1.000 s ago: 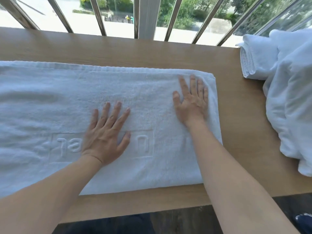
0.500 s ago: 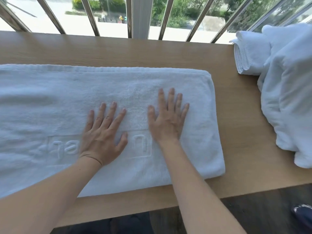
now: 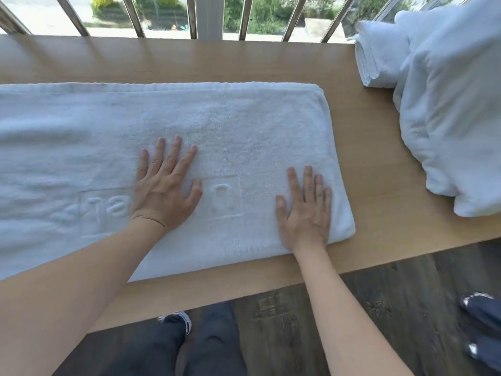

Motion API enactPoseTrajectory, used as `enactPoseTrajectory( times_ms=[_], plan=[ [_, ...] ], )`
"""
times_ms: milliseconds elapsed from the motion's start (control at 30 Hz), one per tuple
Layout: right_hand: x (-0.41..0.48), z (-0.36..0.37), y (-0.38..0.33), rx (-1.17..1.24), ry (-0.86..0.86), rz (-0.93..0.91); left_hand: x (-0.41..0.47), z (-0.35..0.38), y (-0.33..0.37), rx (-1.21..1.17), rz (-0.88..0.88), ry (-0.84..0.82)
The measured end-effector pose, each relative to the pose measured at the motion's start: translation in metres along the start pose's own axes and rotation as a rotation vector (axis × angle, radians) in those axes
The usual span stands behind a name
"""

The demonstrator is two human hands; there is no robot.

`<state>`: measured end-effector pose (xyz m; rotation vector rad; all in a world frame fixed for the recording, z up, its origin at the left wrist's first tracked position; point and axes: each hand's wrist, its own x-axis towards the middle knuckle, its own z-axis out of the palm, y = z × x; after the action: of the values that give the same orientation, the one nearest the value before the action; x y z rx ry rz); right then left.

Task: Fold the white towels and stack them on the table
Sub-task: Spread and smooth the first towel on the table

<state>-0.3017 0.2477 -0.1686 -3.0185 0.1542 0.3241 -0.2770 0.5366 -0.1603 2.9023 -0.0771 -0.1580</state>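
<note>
Left hand [image 3: 165, 188]: flat, fingers straight and spread, palm down on the white towel [image 3: 244, 126] at frame centre. Right hand [image 3: 306, 210]: also flat, fingers close together, palm down near the towel's lower right corner. Neither hand grips anything. Judged purpose: both palms press the layers flat and hold the right end square, so that the next fold starts from an even edge.

The towel lies on the wooden table [image 3: 379, 164], fills the left and centre of the frame and runs past the left edge. It is thick terry, already doubled: layered edges show at its upper right corner. An embossed lettered panel [image 3: 225, 196] runs partly under the left hand.

At upper right, a folded towel [image 3: 376, 61] rests on the table against a loose white heap [image 3: 455, 118], probably stock awaiting folding.
</note>
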Motion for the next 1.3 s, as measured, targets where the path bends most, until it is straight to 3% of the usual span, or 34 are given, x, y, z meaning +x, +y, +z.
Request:
enactPoseTrajectory(
  times_ms=[167,300,400,500,600,700,967,1300],
  plan=[
    [0.003,-0.008,0.022,-0.018,-0.021,0.122,-0.001,-0.001,0.001,-0.035,0.001,-0.006],
    [-0.004,-0.014,-0.019,0.119,0.037,0.264,-0.009,-0.01,0.001,-0.195,0.057,0.009],
    [-0.02,-0.009,-0.095,0.206,0.119,0.013,-0.018,-0.02,-0.017,-0.342,0.174,-0.025],
    [-0.03,0.006,-0.18,0.299,0.102,-0.189,-0.042,-0.022,-0.054,-0.239,0.182,0.009],
    [-0.031,0.017,-0.25,0.35,0.079,-0.245,-0.071,-0.023,-0.097,-0.139,0.03,0.019],
    [-0.024,0.025,-0.289,0.306,0.078,-0.242,-0.078,-0.024,-0.125,-0.057,0.069,-0.022],
    [-0.019,0.035,-0.3,0.142,0.09,-0.153,-0.05,-0.034,-0.167,-0.02,0.107,-0.054],
    [-0.018,0.033,-0.303,0.081,0.131,-0.154,0.029,-0.049,-0.225,0.034,-0.017,-0.022]
  ],
)
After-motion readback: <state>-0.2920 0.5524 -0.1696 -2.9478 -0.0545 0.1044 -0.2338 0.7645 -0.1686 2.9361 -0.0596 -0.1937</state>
